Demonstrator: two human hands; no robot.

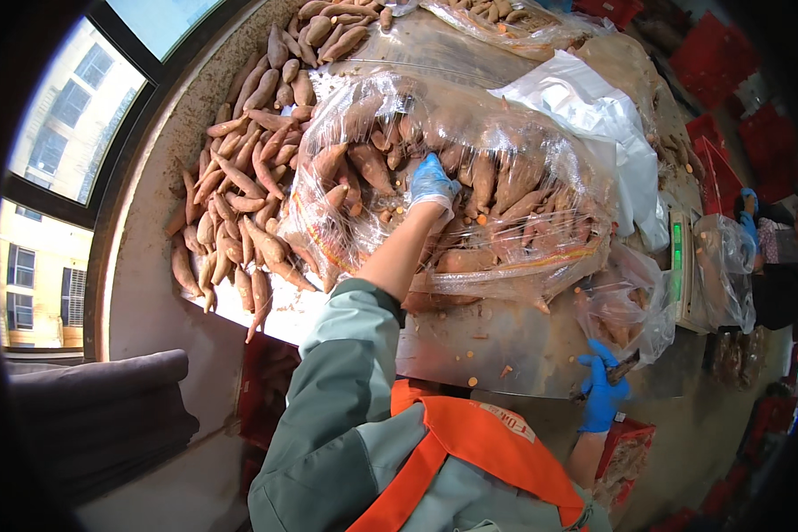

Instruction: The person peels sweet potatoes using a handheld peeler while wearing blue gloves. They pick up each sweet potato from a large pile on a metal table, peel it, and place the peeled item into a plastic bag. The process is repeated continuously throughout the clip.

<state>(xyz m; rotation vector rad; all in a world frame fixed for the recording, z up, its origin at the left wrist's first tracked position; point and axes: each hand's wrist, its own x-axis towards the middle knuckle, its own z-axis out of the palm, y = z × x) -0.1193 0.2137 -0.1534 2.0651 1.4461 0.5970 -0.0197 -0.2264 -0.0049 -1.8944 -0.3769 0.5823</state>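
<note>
My left hand (432,181), in a blue glove with a clear plastic cuff, reaches into the opening of a large clear plastic bag (558,263). Its fingertips lie among sweet potatoes (370,166); whether they grip one is not clear. Small cut root ends are scattered inside around it. My right hand (602,392), also blue-gloved, is at the table's near edge with its fingers around a dark, slender object (624,368) of unclear kind. Just beyond that hand, a smaller clear plastic bag (628,309) holds sweet potatoes.
Loose sweet potatoes (239,179) are heaped left on the metal table (439,346). White plastic bags (592,100) lie beyond the large bag. A scale (682,279) with a green display stands right, near another person's blue-gloved hand (749,216). Red crates (622,445) surround the table.
</note>
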